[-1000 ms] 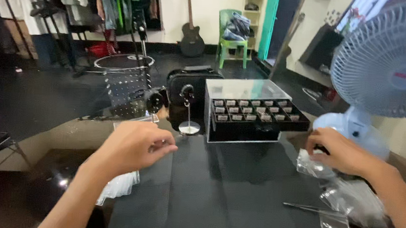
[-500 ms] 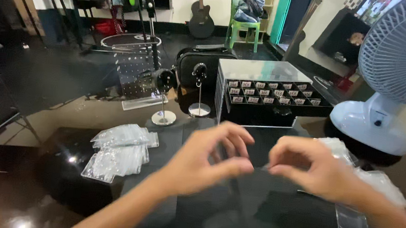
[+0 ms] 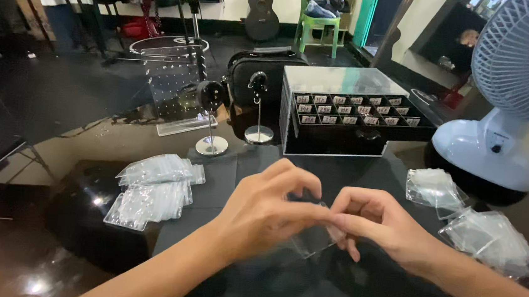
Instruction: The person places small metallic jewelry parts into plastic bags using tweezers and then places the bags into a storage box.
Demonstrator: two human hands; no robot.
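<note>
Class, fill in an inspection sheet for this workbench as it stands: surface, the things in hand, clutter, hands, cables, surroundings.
Surface: black table, dark cloth over its middle.
Things in hand: small clear plastic bag, pinched by both hands.
Clutter: bag piles left and right; compartment box; two small stands.
Hands: left hand and right hand, fingertips meeting on the bag.
Cables: nothing seen.
Surroundings: white fan, guitar, green chair.

Drawer case (image 3: 343, 114) behind hands (image 3: 322, 219), bag piles left (image 3: 151, 190) and right (image 3: 487, 238).
</note>
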